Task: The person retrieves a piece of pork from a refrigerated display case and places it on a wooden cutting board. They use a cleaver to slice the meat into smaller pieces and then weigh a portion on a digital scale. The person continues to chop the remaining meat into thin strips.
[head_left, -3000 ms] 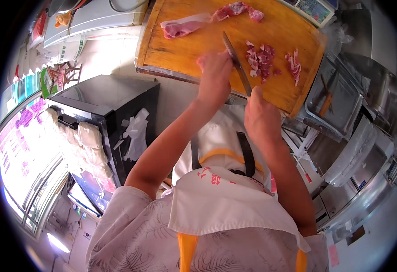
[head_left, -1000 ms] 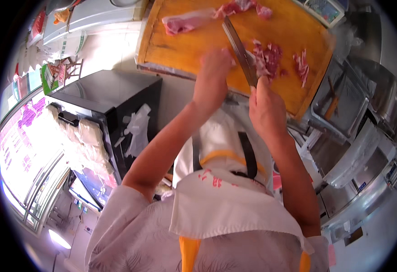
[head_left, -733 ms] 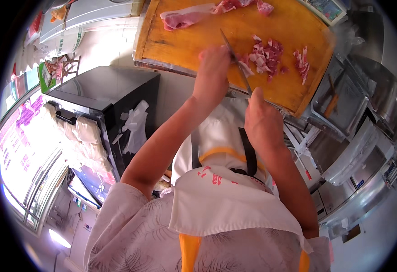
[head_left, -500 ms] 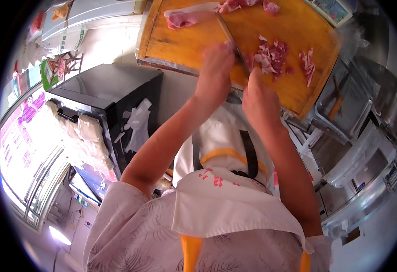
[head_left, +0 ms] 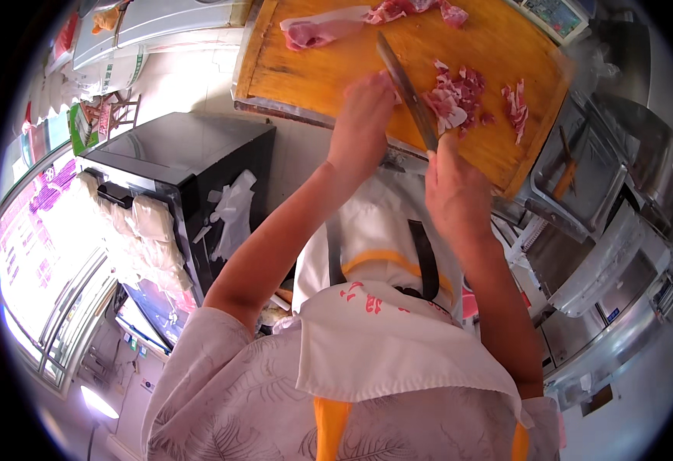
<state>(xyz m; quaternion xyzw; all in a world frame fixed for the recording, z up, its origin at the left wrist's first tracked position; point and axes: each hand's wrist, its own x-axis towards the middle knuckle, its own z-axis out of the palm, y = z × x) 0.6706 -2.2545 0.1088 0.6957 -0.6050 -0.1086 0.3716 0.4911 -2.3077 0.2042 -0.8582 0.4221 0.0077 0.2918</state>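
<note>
Since a moment ago, the knife [head_left: 407, 91] has swung across the cutting board [head_left: 313, 69]. Right hand [head_left: 453, 188] grips its handle closed; left hand [head_left: 363, 115], curled, holds nothing visible beside the chopped meat [head_left: 455, 96]. Fingers so near the blade risk a cut.

Wooden cutting board [head_left: 313, 65], orange-brown, resting on a metal-edged surface [head_left: 306, 117]. On the board: heap of chopped red meat [head_left: 455, 96] near the middle, smaller cut pieces [head_left: 516, 104] toward its right edge, pale uncut slab [head_left: 317, 29] and further chunks [head_left: 413, 9] along the far edge.
</note>
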